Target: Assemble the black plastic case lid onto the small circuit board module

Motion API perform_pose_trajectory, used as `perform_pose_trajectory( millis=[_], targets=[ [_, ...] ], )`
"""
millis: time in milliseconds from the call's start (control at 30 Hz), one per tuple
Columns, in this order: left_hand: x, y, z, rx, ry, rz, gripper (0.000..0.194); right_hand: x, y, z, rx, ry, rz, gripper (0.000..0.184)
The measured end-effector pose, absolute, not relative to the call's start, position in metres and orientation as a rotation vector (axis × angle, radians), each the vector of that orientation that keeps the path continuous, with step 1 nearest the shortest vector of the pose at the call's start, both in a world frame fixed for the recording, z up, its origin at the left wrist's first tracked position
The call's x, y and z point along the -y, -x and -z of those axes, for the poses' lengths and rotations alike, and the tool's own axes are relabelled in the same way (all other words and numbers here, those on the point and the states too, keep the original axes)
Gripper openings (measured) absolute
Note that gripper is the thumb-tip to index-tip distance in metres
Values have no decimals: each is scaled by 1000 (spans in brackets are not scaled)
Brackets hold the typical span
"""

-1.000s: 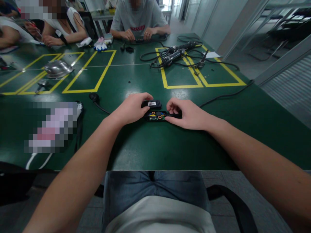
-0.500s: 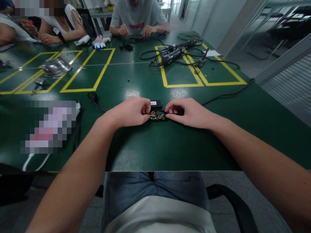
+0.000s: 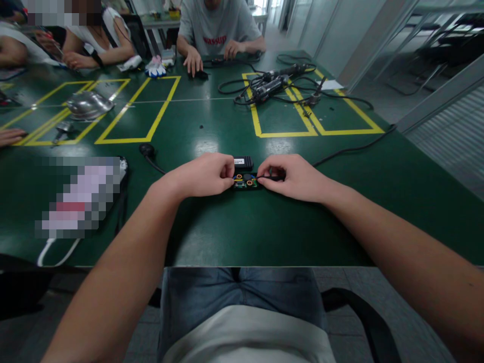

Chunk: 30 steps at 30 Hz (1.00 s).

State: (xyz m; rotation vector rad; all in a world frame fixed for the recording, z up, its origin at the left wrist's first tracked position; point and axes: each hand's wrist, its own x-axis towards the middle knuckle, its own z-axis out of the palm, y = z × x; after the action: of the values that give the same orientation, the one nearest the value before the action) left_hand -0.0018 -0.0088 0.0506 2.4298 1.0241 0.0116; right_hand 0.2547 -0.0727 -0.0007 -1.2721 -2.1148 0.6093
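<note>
A small open black casing with a circuit board (image 3: 245, 182) in it lies on the green table between my hands. Coiled copper-coloured parts and thin coloured wires show on the board. My left hand (image 3: 206, 174) is closed in a pinch at the casing's left end; its fingertips hide what exactly they grip there. With thumb and forefinger, my right hand (image 3: 297, 174) pinches the black cable (image 3: 275, 177) where it meets the casing's right end. Just behind the casing sits a ribbed black cover (image 3: 244, 162) bearing a white label.
Left of my arm are a black plug (image 3: 146, 149) and a blurred-out phone-like item (image 3: 81, 196) with a white cord. Yellow tape frames the far table, with a metal bowl-like piece (image 3: 88, 105) and black cabled tools (image 3: 270, 86). Several people sit around.
My hands stay almost in place at the casing. Across the table, a co-worker's hand has reached forward to a small black item. Another person's hand has appeared at the left edge.
</note>
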Motion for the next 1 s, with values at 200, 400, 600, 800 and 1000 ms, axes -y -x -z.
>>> perform_pose_trajectory(
  millis=[200, 400, 600, 800, 1000],
  targets=[
    [6, 3, -50, -1031, -2421, -73, 6, 74, -255, 1, 2087, 1250, -628, 13],
    [0, 9, -46, -978, -2457, -98, 9, 74, -259, -4, 2086, 1273, -674, 8],
    [-2, 11, -47, -933, -2485, -103, 9, 72, -261, -6, 2088, 1271, -729, 15],
    [1, 8, -49, -978, -2511, -93, 9, 71, -261, -3, 2066, 1269, -733, 16],
    [2, 5, -39, -928, -2704, -317, 5, 73, -259, -3, 2092, 1303, -665, 9]
  ],
)
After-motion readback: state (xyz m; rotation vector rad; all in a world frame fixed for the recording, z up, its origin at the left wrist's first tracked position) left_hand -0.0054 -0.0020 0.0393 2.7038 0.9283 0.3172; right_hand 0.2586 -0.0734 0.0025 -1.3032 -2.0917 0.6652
